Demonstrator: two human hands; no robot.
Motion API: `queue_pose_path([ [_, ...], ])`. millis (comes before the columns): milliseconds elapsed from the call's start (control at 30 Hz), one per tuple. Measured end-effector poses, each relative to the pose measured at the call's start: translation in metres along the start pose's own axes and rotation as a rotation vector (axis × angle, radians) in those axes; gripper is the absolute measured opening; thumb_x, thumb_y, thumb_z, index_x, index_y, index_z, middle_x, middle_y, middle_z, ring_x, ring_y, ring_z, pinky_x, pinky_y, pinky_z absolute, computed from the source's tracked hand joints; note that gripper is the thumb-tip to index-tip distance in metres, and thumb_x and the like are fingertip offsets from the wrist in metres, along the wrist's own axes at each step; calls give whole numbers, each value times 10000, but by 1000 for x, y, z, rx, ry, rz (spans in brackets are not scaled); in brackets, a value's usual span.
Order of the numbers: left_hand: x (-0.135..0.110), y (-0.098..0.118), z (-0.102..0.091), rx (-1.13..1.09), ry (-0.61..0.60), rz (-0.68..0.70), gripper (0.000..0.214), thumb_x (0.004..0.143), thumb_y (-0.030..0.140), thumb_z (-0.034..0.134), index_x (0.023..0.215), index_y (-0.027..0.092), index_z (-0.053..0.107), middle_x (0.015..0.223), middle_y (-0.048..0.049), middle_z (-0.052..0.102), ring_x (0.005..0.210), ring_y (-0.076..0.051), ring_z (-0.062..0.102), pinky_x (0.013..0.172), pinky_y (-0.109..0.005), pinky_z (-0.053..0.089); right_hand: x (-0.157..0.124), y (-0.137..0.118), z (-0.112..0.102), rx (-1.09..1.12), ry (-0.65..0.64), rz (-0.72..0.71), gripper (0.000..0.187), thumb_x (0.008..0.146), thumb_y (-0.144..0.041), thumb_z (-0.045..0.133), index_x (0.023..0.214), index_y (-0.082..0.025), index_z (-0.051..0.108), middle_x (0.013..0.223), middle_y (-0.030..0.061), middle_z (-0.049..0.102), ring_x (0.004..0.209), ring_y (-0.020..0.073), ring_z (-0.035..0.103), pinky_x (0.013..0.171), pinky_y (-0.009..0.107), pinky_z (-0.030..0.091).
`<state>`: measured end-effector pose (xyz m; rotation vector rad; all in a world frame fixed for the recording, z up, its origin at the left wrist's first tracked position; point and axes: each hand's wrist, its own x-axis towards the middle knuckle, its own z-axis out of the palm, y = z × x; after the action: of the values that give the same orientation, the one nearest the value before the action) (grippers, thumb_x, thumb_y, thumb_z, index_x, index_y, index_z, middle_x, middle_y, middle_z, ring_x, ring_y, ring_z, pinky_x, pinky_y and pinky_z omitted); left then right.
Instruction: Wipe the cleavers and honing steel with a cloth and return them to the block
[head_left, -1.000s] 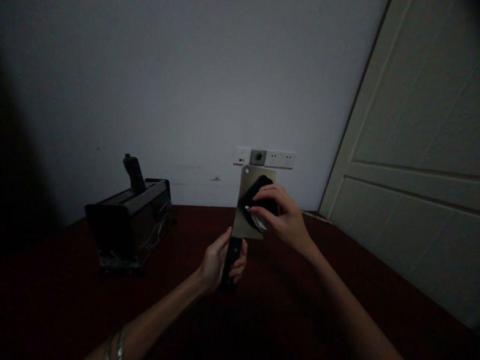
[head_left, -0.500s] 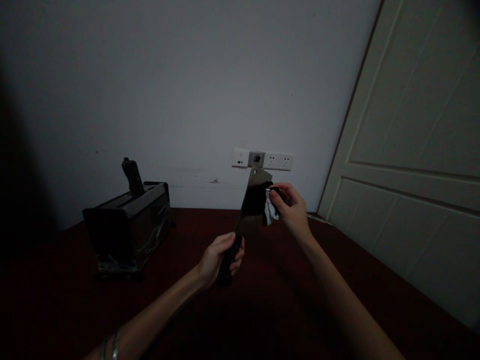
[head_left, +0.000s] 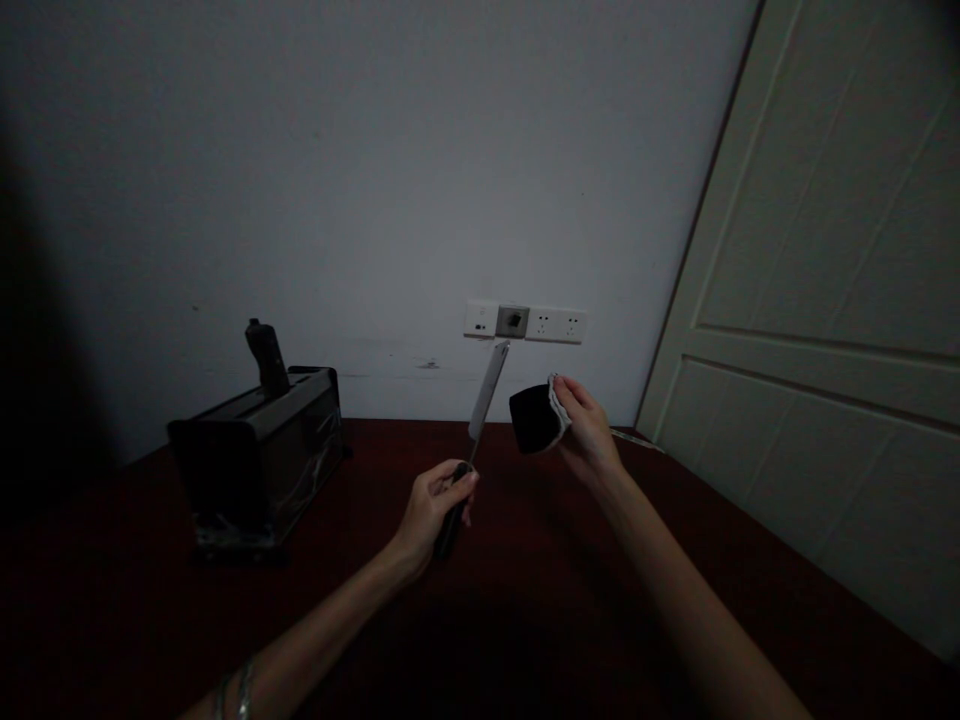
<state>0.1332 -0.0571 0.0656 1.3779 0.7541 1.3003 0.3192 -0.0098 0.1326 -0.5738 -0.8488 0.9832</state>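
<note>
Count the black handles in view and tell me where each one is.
2: the cleaver handle, held in the left hand, and a second handle, standing up from the top of the dark holder. Others could be hidden behind the holder.

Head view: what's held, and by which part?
Left hand: knife, by its handle. Right hand: black cloth, by its pale edge.
</note>
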Motion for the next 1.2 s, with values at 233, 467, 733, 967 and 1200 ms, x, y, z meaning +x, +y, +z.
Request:
queue_pose_path([
  [233, -1, -10, 4, 56, -37, 30, 282, 713, 379, 647, 771, 138, 510, 577, 25, 511, 519, -106, 528, 452, -217, 468, -3, -1, 2, 26, -38, 72, 304, 555, -344, 780, 777, -188, 643, 690, -45, 627, 592, 72, 543, 557, 179, 431],
  [467, -3, -14, 9, 98, -92, -2, 320, 741, 392, 624, 843, 171, 415, 752, -34, 636, 445, -111, 583, 347, -172, 389, -4, -2, 3, 43, -78, 83, 249, 600, -328, 759, 773, -185, 652, 693, -37, 630, 593, 75, 546, 565, 184, 441],
  [733, -9, -20, 17, 248, 5, -27, 305, 719, 400, 622, 774, 167, 432, 613, 12, 592, 316, -49, 415, 298, -158, 297, -4, 1, 3, 35, -125, 136, 247, 654, -345, 719, 817, -167, 667, 820, 29, 685, 704, 126, 616, 685, 247, 490],
  [967, -4, -27, 14, 443, 186, 57, 256, 695, 371, 641, 731, 153, 512, 572, 43, 488, 477, -83, 454, 430, -185, 338, -7, -1, 6, -13, -72, 106, 250, 604, -327, 752, 779, -163, 679, 768, 29, 695, 671, 139, 628, 662, 258, 504],
  [1200, -11, -18, 14, 502, 132, 147, 302, 813, 439, 488, 782, 148, 563, 619, 16, 515, 544, -111, 491, 511, -216, 366, -8, -5, 10, -55, 22, 13, 241, 582, -277, 757, 772, -142, 694, 758, 53, 700, 671, 147, 620, 680, 274, 496],
])
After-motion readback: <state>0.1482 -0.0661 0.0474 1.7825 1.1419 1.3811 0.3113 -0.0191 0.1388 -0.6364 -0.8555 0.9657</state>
